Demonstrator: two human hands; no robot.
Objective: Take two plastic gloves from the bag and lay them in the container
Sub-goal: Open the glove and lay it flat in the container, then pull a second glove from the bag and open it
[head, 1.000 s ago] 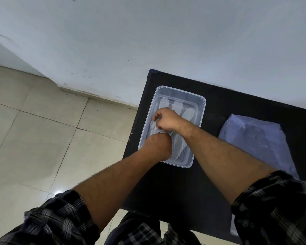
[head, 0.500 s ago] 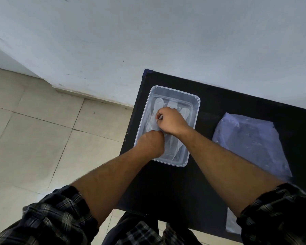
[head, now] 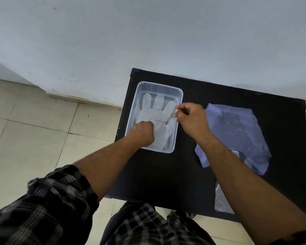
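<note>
A clear plastic container (head: pixel 159 84) stands at the far left of the black table (head: pixel 166 175). A translucent plastic glove (head: pixel 154 110) lies flat inside it, fingers pointing towards the wall; whether a second glove lies under it I cannot tell. My left hand (head: pixel 144 132) is closed in a fist at the near end of the container, down on the glove's cuff. My right hand (head: pixel 191 121) hovers at the container's right rim, with its fingertips pinched on a white edge of the glove. The bluish plastic bag (head: pixel 237 131) lies to the right of that hand.
A white plastic piece (head: pixel 244 157) peeks from the bag's near side. Another pale plastic sheet (head: pixel 221 200) hangs over the table's near edge under my right forearm. The table stands against a pale wall, and tiled floor (head: pixel 34 138) lies to the left.
My right hand has slid from the middle of the container to its right rim, uncovering the glove spread flat. My left hand has stayed on the cuff. The view has shifted slightly.
</note>
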